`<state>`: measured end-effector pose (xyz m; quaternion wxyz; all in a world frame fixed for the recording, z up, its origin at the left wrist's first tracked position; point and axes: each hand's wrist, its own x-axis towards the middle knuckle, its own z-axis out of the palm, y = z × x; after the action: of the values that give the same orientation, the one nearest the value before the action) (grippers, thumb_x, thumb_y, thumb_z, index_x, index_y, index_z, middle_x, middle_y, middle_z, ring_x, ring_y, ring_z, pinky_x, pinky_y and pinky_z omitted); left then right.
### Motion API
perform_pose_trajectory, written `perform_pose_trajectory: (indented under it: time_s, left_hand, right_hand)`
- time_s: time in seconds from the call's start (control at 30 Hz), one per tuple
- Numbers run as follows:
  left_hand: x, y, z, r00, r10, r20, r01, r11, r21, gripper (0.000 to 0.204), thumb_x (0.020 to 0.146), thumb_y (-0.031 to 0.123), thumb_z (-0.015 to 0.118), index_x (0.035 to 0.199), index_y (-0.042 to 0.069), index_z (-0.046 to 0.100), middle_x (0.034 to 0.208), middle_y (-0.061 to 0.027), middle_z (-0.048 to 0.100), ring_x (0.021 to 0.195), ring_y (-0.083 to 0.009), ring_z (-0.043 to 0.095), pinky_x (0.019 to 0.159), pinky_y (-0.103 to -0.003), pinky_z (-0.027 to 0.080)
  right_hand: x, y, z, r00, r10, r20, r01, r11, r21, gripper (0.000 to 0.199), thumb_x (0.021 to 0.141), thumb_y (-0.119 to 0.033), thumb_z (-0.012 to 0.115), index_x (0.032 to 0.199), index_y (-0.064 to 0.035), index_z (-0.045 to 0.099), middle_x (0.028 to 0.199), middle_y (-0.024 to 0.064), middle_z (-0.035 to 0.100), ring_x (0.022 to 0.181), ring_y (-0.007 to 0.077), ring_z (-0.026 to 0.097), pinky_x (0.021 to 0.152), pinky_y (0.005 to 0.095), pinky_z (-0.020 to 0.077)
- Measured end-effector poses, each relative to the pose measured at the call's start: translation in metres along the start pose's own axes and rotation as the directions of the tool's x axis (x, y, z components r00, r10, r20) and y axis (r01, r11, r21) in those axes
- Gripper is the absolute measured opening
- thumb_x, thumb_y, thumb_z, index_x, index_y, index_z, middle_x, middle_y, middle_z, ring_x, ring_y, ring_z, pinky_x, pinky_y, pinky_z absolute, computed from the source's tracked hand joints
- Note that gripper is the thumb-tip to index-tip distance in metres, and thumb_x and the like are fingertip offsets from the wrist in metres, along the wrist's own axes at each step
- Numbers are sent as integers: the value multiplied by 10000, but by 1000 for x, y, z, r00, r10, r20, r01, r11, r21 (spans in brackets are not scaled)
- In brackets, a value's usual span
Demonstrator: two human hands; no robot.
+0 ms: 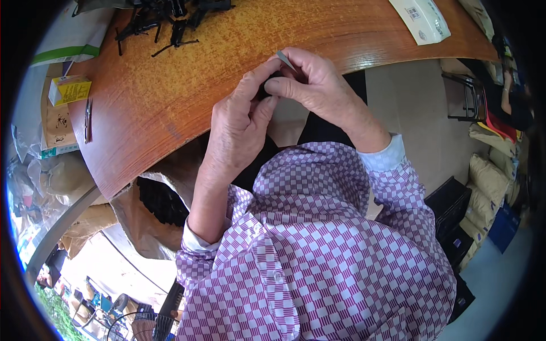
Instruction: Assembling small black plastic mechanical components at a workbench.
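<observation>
My left hand and my right hand meet at the near edge of a wooden table. Together they pinch a small black part, mostly hidden by the fingers. My right hand also holds a thin grey metal piece that sticks up between thumb and forefinger. Both sleeves are purple-and-white checked.
A pile of small black parts lies at the table's far edge. A yellow box and a slim metal tool sit at the left. A white packet lies far right. An open sack of black parts stands under the table.
</observation>
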<state>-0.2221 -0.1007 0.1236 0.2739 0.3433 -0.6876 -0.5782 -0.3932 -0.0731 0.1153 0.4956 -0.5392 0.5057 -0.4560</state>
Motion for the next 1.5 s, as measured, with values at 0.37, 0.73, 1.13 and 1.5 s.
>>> perform_pose_trajectory:
  time_s: [0.37, 0.73, 1.13, 1.5]
  left_hand:
    - [4, -9, -2, 976, -20, -216, -26, 977, -210, 387, 921, 16, 525, 1303, 29, 467, 947, -49, 615, 875, -88, 569, 797, -224, 464]
    - [6, -13, -5, 968, 32, -250, -59, 993, -102, 365, 914, 13, 533, 1276, 55, 516, 955, -64, 645, 856, -99, 603, 750, -242, 503]
    - [-2, -16, -26, 925, 188, -331, -119, 969, 218, 361, 869, -30, 567, 1224, 34, 540, 957, -133, 663, 854, -189, 669, 722, -271, 535]
    - [-34, -23, -74, 926, -338, -170, -13, 421, -907, 132, 959, 171, 476, 1033, 72, 524, 949, -116, 608, 901, -248, 619, 787, -328, 531]
  right_hand:
    - [-7, -12, 40, 982, 169, -81, -134, 936, 327, 377, 1000, -271, 420, 1272, -10, 448, 627, -45, 429, 486, 17, 374, 409, 172, 268]
    - [2, -13, 40, 977, 209, -41, -183, 923, 339, 313, 1004, -246, 411, 1220, -31, 478, 614, -51, 420, 466, 12, 368, 395, 165, 277]
    - [38, -28, 19, 756, 476, 450, -639, 686, 347, 271, 984, -294, 461, 1146, -88, 530, 555, -72, 369, 419, 18, 282, 365, 181, 210]
    - [114, 2, 44, 938, -293, 183, 303, 443, -844, 275, 879, -294, 616, 992, -44, 588, 655, 109, 590, 546, 230, 578, 493, 343, 439]
